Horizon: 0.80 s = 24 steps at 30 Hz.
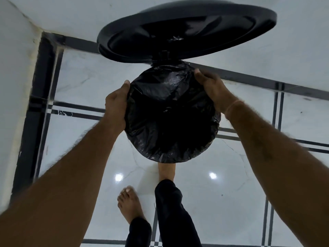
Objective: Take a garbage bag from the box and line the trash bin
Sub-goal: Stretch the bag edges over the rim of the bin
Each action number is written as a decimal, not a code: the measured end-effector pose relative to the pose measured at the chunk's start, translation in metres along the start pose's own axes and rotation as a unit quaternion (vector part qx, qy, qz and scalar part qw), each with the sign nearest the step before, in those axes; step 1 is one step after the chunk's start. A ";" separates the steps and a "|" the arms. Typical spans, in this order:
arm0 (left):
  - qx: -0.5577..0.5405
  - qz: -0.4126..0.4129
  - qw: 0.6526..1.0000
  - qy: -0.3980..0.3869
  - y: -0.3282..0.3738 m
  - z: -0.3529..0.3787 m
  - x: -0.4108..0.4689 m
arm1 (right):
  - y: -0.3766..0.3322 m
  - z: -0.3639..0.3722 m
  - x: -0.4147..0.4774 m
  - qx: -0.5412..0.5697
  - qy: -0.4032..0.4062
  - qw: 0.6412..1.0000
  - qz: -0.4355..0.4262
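Observation:
A round trash bin stands on the floor below me, its mouth covered by a black garbage bag [170, 114] folded over the rim. The bin's black lid [187, 27] is raised behind it, tilted up and open. My left hand [116, 106] grips the bag-covered rim on the left side. My right hand [211, 88] grips the rim at the upper right. The bin's body is hidden under the bag. No bag box is in view.
My right foot [166, 171] is under the bin's front edge, seemingly on its pedal; my left foot [129, 204] stands on the glossy white tile floor [231, 193]. A white wall [16, 68] with dark skirting runs along the left and behind the bin.

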<state>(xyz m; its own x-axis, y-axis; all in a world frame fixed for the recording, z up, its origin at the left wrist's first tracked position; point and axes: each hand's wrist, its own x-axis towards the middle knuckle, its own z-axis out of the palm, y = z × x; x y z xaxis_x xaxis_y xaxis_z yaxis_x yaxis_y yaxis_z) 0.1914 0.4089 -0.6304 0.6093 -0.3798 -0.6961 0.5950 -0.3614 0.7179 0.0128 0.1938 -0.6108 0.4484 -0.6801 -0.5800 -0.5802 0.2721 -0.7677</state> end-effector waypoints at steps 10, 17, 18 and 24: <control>-0.032 -0.101 0.993 -0.052 0.012 -0.008 0.009 | -0.001 -0.017 0.013 0.144 -0.025 0.982 0.115; -0.038 -0.127 0.989 -0.062 0.019 -0.012 0.020 | 0.014 -0.030 0.044 0.142 -0.099 0.982 0.072; -0.020 -0.134 0.989 -0.057 0.019 -0.013 0.023 | 0.016 -0.032 0.049 0.141 -0.114 0.981 0.070; 0.033 -0.185 0.980 -0.064 0.019 -0.016 0.033 | 0.025 -0.040 0.058 0.150 -0.159 0.971 0.096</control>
<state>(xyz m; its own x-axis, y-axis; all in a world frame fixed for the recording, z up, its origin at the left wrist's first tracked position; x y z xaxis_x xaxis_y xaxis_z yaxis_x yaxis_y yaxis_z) 0.2314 0.4032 -0.6395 0.2858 -0.3148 -0.9051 0.7251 -0.5465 0.4191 -0.0029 0.1340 -0.6525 0.5660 -0.3664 -0.7385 -0.4713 0.5912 -0.6545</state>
